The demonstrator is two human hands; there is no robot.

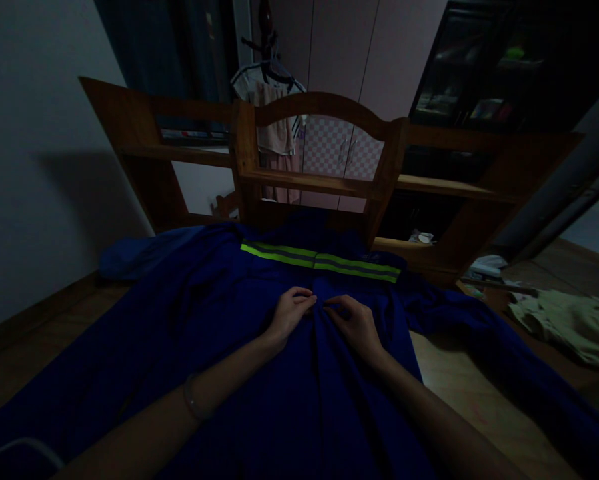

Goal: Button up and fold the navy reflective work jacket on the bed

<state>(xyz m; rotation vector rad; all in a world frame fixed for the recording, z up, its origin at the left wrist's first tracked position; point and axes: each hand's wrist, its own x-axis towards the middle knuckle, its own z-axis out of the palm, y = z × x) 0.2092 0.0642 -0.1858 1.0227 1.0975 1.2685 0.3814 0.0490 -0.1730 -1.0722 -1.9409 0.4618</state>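
Observation:
A dark blue work jacket (259,393) lies spread on a wooden surface, its front facing up and both sleeves out to the sides. Across its chest runs a yellow-green reflective strip (279,253) with a grey middle band, split at the front opening. Just below that split, my left hand (292,313) pinches the cloth at the left side of the opening. My right hand (354,323) is closed in a pinch on the other side, a small gap from the left fingertips. Any button or zip between the fingers is too dark to make out.
Behind the jacket stands a wooden shelf frame (319,180). Pale greenish cloth (569,323) lies at the right, and a lighter blue cloth (139,253) at the left. Clothes hang on a coat stand (265,40) farther back, before a cabinet (329,143).

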